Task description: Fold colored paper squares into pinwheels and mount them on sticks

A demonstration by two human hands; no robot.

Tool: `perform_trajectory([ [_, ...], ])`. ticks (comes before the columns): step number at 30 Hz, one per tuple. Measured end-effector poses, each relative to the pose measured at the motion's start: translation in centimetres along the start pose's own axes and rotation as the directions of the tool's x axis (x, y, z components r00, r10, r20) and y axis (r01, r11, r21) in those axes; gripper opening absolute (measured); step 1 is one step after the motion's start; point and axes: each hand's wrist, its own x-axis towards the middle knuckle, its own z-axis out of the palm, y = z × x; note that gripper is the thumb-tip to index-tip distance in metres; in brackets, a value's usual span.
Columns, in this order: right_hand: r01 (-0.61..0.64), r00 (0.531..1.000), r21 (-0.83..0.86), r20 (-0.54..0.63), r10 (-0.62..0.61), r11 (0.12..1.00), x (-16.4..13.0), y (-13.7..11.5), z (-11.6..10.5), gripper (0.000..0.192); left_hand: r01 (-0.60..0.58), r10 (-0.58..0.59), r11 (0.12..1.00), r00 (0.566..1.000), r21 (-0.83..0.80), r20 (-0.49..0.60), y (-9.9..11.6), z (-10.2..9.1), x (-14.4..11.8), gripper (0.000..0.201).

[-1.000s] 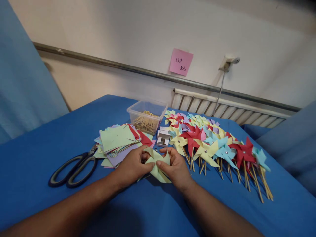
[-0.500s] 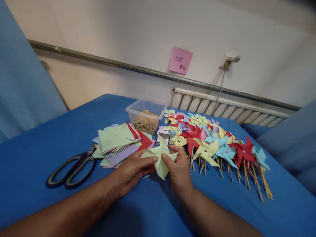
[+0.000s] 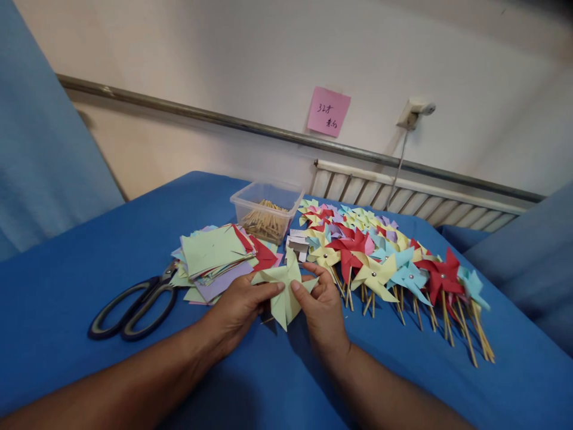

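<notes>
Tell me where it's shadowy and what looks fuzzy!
In the head view, a soft shadow darkens the blue cloth between the forearms; also in the head view, the curtain on the right looks fuzzy and dim, while the pale green pinwheel looks clearer.

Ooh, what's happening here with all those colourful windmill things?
A person is holding a pale green paper pinwheel in both hands, the left hand on one side and the right hand on the other. Over to the right, lots of colourful pinwheels on sticks lie on the blue table. To the left are a pile of paper and scissors, which neither hand is touching. Behind the paper, a clear tub holds more sticks.
</notes>
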Motion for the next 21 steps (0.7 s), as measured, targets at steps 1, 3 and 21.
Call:
perform_trajectory([
  [1,0.027,1.000,-0.022,0.009,-0.027,0.999,0.0,0.0,-0.1,0.044,-0.001,0.001,1.000,1.000,-0.027,-0.004,0.2,-0.1,0.1,0.030],
  [3,0.113,0.993,-0.069,0.038,-0.111,0.991,-0.1,0.0,-0.4,0.043,-0.005,0.003,0.996,1.000,-0.089,-0.018,0.8,-0.5,0.2,0.030],
  [21,0.434,0.885,-0.389,0.351,-0.305,0.813,-0.4,-0.7,-1.2,0.006,-0.025,0.025,0.995,1.000,-0.099,-0.005,1.6,-0.8,-0.2,0.017],
])
